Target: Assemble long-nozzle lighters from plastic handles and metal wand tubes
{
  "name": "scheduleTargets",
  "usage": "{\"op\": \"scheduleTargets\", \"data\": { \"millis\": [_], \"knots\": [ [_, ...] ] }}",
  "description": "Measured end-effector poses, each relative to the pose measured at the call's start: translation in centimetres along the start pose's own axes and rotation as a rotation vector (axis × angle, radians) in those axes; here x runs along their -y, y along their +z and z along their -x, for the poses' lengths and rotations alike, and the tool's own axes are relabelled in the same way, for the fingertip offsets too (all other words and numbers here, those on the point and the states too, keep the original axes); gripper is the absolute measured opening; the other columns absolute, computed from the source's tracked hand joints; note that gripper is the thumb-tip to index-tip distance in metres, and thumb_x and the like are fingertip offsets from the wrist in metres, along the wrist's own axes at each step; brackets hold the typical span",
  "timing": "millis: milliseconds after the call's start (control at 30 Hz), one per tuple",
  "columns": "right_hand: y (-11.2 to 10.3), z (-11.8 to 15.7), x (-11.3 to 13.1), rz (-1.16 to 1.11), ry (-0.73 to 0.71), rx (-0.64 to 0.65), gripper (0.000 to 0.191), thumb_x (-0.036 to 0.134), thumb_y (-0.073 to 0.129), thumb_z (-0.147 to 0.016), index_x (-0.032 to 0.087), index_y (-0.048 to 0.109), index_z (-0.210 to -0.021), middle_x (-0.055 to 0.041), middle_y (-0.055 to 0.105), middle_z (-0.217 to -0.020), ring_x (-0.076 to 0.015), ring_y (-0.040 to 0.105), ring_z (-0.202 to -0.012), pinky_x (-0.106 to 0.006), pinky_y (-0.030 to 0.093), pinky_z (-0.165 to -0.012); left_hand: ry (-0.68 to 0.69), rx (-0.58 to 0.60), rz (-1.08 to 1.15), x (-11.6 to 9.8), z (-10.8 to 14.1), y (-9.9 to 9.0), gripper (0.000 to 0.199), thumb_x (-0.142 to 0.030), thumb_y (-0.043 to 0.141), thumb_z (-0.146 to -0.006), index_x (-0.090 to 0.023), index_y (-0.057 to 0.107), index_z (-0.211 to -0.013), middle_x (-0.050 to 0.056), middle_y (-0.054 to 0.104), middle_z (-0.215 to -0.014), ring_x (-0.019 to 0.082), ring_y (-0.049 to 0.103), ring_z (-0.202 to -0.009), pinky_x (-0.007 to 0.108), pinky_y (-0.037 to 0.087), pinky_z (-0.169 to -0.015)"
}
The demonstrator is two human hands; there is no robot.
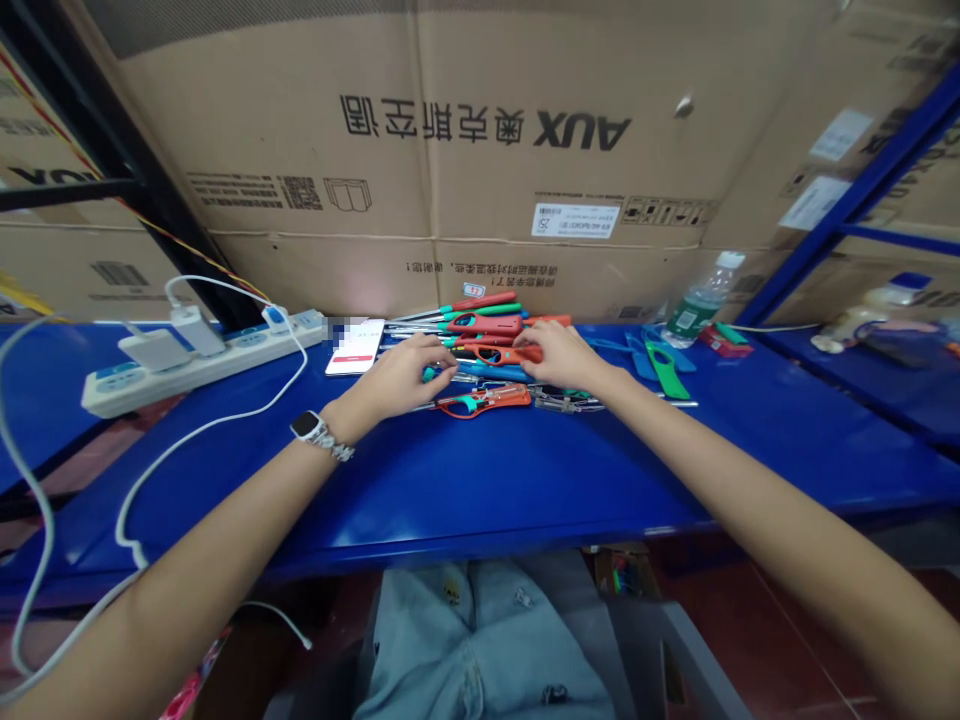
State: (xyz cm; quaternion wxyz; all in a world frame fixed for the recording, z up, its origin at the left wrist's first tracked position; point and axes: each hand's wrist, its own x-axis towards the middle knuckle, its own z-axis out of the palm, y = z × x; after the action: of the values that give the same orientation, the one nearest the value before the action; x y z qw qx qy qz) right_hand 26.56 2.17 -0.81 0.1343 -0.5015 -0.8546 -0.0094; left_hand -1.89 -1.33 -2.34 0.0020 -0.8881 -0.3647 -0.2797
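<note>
Lighters (489, 326) are heaped mid-tabletop (480, 490), just before the far box (450, 60). Among them, an orange lighter (495, 356) is touched at its right end by the right hand (561, 356); whether it is pinched by that grip cannot be told. The left hand (412, 375) is curled over the heap's left part, its grip likewise unclear. A phone (358, 350) and power strip (247, 345) are seen left, a bottle (694, 310) far right.

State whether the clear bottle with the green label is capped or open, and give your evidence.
Capped: a white cap sits over the mouth of the clear bottle.
</note>
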Motion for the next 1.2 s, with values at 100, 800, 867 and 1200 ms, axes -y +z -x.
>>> {"op": "scheduleTargets", "data": {
  "millis": [100,800,867,1200],
  "knots": [
    [-0.4,-1.7,0.4,0.038,0.015,0.074,0.037,0.01,0.07,-0.078,0.019,0.077,-0.113,-0.0123,0.077,-0.114,-0.0321,0.069,-0.107,-0.043,0.049,-0.091,-0.033,-0.037,0.013,0.1,-0.7,0.6,0.03,-0.036,0.05,-0.101,-0.018,0.073,-0.093,0.009,0.07,-0.09,0.024,0.064,-0.091,0.042,0.053,-0.086],
    [0.5,-1.0,2.5,-0.538,-0.167,-0.022,0.039,0.014,0.058,-0.087,0.019,0.077,-0.12,-0.0036,0.073,-0.087,-0.0181,0.059,-0.073,-0.033,0.045,-0.068,-0.226,-0.356,0.156,0.2,1.6,-0.3,0.02,-0.036,0.061,-0.098,-0.019,0.068,-0.106,0.008,0.069,-0.106,0.018,0.064,-0.086,0.03,0.053,-0.07],
    [0.2,-0.6,2.9,-0.616,-0.131,0.028,0.038,0.017,0.056,-0.09,0.018,0.078,-0.12,-0.0041,0.073,-0.087,-0.0172,0.057,-0.07,-0.032,0.044,-0.066,-0.237,-0.386,0.182,0.0,1.7,-0.5,0.025,-0.039,0.063,-0.097,-0.019,0.066,-0.112,0.01,0.068,-0.113,0.018,0.064,-0.087,0.03,0.054,-0.068],
    [1.7,1.6,5.8,-0.578,-0.105,0.036,0.038,0.024,0.044,-0.103,0.017,0.071,-0.13,-0.0071,0.077,-0.098,-0.0192,0.068,-0.078,-0.034,0.052,-0.076,-0.294,-0.144,0.588,-1.2,2.0,-0.3,0.03,-0.047,0.066,-0.098,-0.018,0.073,-0.103,0.006,0.075,-0.085,0.015,0.066,-0.069,0.028,0.055,-0.062]
  ]
}}
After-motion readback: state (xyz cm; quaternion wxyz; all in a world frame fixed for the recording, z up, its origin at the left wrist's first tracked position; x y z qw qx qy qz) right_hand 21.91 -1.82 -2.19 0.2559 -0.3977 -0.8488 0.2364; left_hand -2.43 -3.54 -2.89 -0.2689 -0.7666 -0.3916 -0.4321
